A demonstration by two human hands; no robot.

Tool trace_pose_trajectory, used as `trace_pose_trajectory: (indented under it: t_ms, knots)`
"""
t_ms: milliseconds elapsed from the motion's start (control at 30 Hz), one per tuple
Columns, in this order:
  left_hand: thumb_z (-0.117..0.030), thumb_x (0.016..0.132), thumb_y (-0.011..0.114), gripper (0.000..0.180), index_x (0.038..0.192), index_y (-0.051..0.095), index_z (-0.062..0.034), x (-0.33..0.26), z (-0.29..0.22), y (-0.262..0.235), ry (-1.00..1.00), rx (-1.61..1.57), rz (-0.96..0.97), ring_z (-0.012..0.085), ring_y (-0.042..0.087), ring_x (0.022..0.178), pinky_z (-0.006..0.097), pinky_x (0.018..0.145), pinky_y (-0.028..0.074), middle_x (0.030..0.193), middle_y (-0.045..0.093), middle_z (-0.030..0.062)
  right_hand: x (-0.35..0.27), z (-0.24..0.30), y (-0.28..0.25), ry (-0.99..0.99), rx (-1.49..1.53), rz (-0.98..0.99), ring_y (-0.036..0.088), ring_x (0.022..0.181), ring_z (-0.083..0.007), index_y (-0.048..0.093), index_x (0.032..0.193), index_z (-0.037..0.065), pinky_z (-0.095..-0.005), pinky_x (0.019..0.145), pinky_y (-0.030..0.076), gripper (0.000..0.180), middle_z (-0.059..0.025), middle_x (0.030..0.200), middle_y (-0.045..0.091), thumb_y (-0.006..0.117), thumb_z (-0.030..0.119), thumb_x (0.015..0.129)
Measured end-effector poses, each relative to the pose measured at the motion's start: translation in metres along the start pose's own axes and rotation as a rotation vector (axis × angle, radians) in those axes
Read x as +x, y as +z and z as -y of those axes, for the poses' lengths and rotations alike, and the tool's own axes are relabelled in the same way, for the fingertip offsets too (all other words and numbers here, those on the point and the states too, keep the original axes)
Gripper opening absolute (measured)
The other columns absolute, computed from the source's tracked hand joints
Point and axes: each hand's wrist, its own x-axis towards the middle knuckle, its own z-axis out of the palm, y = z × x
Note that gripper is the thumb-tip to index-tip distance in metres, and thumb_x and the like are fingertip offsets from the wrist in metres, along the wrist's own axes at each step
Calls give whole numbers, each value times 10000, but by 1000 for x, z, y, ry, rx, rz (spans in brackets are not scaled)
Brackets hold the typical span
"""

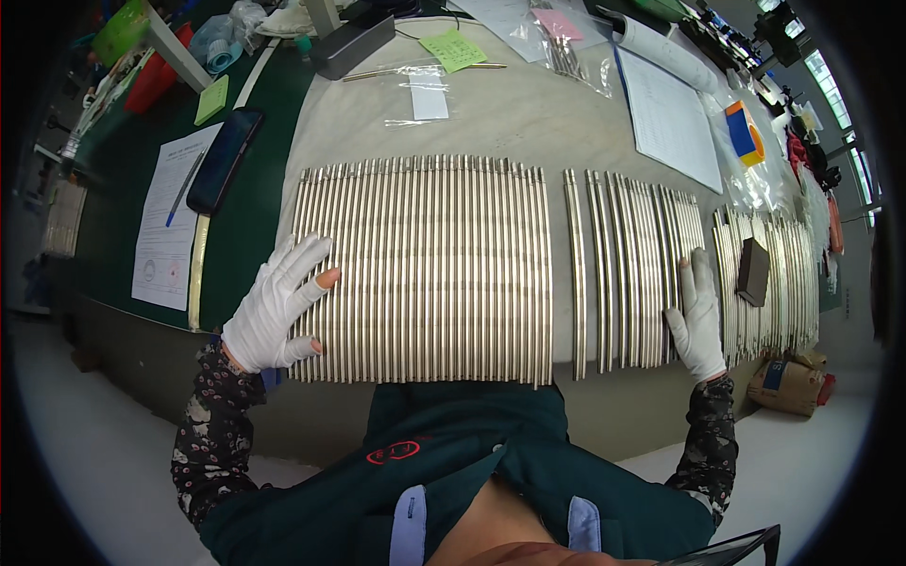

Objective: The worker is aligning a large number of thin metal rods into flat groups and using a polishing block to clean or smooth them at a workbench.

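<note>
Metal rods (425, 269) lie side by side in a flat row along the counter's (491, 113) near edge, ends roughly lined up. Left hand (274, 307) rests flat on the row's left end, fingers spread, gripping nothing. Right hand (698, 316) lies flat on the looser rods at right, likely steadying them. Dark block (752, 272) sits on the rods beyond it.

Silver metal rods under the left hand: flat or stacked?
Flat: the silver metal rods lie side by side in one layer, left hand spread on them.
</note>
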Motion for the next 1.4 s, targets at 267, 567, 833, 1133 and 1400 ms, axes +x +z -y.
trace_pose_trajectory:
  t_ms: [267, 567, 833, 1133, 1400]
  knots:
    - [-681, 868, 329, 753, 1460, 253, -222, 5, -5, -1, -60, 6, -12, 428, 284, 1325, 508, 1072, 229, 1444, 278, 239, 42, 64, 3, -179, -25, 161, 249, 1310, -482, 306, 1322, -93, -515, 1093, 199, 932, -347, 1367, 285, 284, 706, 842]
    - [-703, 853, 309, 780, 1475, 210, -244, 8, -12, -7, -153, 18, 34, 437, 257, 1337, 502, 1064, 221, 1456, 251, 248, 41, 51, -34, -212, 91, -14, 321, 1259, -486, 252, 1385, -44, -519, 1051, 278, 847, -315, 1365, 316, 413, 599, 859]
    - [-693, 858, 307, 767, 1474, 210, -246, 13, -10, -11, -162, 22, 54, 435, 269, 1331, 506, 1070, 217, 1459, 246, 248, -13, -3, -20, 313, -152, 47, 304, 1257, -501, 328, 1342, -98, -503, 1065, 257, 777, -356, 1356, 305, 449, 497, 856]
    - [-689, 858, 316, 775, 1474, 204, -233, 2, -5, -4, -195, 65, 56, 421, 266, 1337, 516, 1071, 224, 1462, 239, 246, -2, 23, -37, 91, 95, -103, 335, 1250, -491, 310, 1358, -61, -519, 1050, 268, 765, -329, 1348, 341, 394, 538, 890]
    - [-697, 856, 299, 780, 1477, 186, -239, 2, -2, -4, -195, 86, 70, 411, 247, 1351, 512, 1081, 213, 1472, 226, 234, -1, 27, -27, 63, 294, -36, 392, 1241, -434, 402, 1308, -59, -454, 1064, 289, 624, -290, 1272, 456, 463, 405, 896]
